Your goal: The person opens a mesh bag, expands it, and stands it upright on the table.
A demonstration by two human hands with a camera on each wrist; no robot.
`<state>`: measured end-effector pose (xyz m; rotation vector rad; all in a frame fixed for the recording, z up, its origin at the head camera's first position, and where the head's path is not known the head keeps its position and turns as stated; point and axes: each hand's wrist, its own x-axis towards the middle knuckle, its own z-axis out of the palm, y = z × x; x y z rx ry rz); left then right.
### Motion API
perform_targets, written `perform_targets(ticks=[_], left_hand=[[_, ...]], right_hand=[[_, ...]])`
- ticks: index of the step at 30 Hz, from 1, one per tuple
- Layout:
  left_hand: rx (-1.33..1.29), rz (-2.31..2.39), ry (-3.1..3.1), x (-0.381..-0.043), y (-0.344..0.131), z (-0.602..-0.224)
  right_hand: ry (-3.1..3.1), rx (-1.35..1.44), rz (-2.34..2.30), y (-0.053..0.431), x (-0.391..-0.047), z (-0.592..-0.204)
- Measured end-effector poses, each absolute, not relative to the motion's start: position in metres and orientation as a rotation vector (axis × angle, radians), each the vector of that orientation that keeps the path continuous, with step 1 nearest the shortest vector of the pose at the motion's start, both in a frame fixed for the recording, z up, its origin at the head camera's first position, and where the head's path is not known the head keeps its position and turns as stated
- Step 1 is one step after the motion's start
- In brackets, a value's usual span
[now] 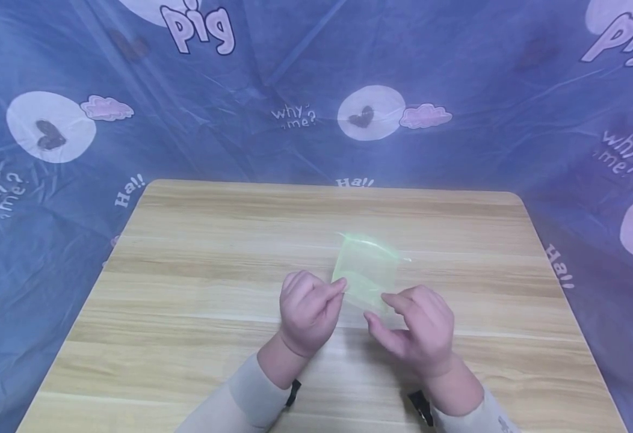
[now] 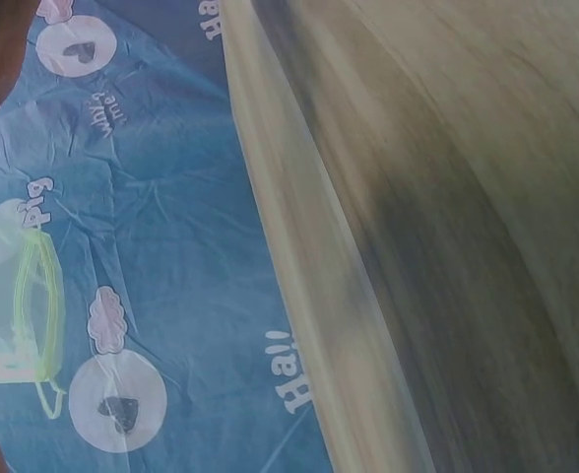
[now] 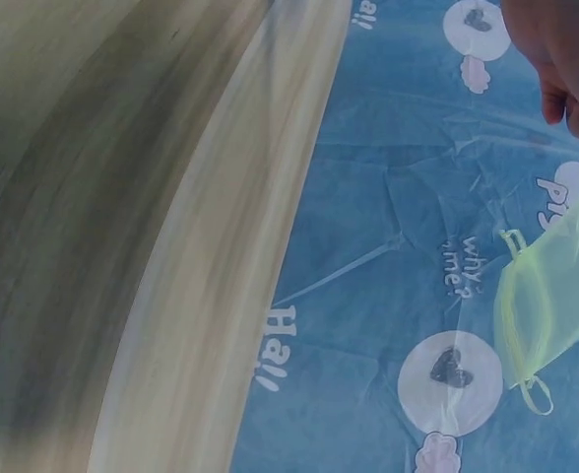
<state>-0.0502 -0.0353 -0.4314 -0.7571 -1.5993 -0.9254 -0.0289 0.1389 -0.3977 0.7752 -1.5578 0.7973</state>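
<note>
A small, sheer light-green drawstring pouch (image 1: 367, 264) is held over the table, its mouth pointing away from me. A short cord loop sticks out at either end of the mouth on the pouch (image 3: 555, 281), as the right wrist view shows. Its near left corner is pinched between thumb and forefinger of my left hand (image 1: 308, 310), whose other fingers are curled in. At the near right edge, the forefinger of my right hand (image 1: 422, 328) touches the pouch, and the thumb stands apart from it. The wrist views cut off most of both hands.
The wood-grain table (image 1: 213, 240) spreads beneath both hands, with rounded far corners. Behind and beside it hangs a blue printed curtain (image 1: 262, 144) with hearts, pink clouds and lettering. Dark straps show at both wrists.
</note>
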Motion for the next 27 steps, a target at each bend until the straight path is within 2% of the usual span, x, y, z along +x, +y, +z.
perform_targets(ticks=[6, 14, 18, 27], left_hand=[[-0.779, -0.920, -1.551, -0.052, -0.036, -0.431], [-0.840, -0.899, -1.529, -0.049, -0.035, -0.429], [-0.876, -0.881, -1.506, -0.050, -0.035, -0.426], [-0.873, -0.869, -1.528, -0.049, -0.037, -0.431]], right_hand=[[-1.662, 0.654, 0.960, 0.149, -0.034, -0.394], [-2.312, 0.381, 1.194, 0.180, -0.043, -0.376], [-2.534, 0.340, 1.275, 0.184, -0.046, -0.372], [-2.536, 0.269, 1.445, 0.180, -0.046, -0.370]])
